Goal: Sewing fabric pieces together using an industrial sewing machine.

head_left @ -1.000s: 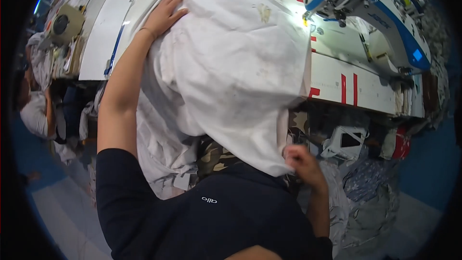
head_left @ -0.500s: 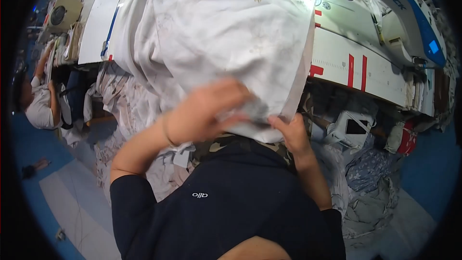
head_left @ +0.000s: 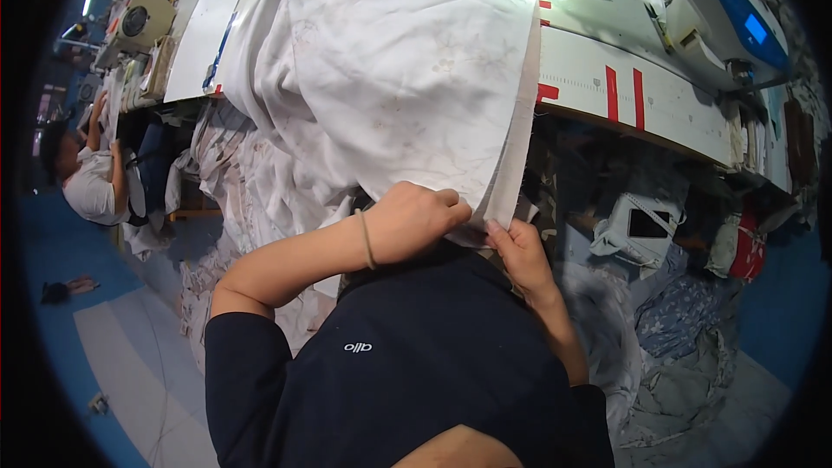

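Note:
A large pale fabric (head_left: 390,69) with faint brownish patterns spreads over the sewing table and hangs down to my lap. My left hand (head_left: 420,221) is closed, its fingers pinching the fabric near its lower right corner. Just to the right, my right hand (head_left: 518,250) grips the same fabric's edge between thumb and fingers. Between the hands and above them, the right edge shows two layers slightly apart. At the far end that edge runs up to the lit needle area of a sewing machine (head_left: 711,0).
The white table (head_left: 641,100) with red marks extends to the right. Heaped cloth (head_left: 251,156) hangs at left, and more fabric (head_left: 667,321) lies piled at lower right. Beneath the table is a white device (head_left: 637,230). Another person (head_left: 95,182) sits at far left.
My left hand, blurred before, has come down onto the fabric edge beside my right hand. A dark blurred thing near its fingers no longer shows. The view has shifted slightly.

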`<action>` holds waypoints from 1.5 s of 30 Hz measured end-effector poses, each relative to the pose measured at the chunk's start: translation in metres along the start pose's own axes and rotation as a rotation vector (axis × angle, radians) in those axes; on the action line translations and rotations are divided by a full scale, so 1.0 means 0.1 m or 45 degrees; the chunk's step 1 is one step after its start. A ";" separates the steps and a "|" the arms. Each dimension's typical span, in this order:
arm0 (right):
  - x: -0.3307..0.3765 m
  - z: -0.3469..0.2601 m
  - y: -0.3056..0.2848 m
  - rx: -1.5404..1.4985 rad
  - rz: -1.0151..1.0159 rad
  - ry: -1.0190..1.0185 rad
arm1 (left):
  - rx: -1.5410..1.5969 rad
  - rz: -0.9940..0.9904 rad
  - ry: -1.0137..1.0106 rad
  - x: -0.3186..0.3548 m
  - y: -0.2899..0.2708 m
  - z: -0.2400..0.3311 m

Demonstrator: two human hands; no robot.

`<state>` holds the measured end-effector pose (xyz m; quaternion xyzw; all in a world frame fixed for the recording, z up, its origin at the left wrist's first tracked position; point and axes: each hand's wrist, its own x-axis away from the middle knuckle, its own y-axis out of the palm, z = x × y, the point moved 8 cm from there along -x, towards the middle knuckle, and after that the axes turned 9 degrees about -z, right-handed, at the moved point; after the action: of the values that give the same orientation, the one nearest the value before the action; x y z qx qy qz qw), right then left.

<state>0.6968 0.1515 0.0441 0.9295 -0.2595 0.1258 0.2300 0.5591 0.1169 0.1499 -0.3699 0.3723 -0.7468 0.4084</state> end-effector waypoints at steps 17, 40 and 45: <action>0.18 -0.53 -0.16 0.929 0.097 -0.428 | -0.162 0.063 0.456 -0.52 0.13 0.55; -0.32 -1.25 -0.21 1.086 0.339 -0.823 | -0.069 1.069 -0.727 -0.08 -1.40 -2.04; -0.44 -1.42 -0.22 1.153 0.221 -0.864 | -0.032 0.969 -0.647 -0.34 -1.66 -2.25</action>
<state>0.6560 0.2571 0.1430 0.8990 -0.3142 -0.0628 -0.2986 0.3239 0.2686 0.1824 -0.3831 0.3788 -0.4248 0.7275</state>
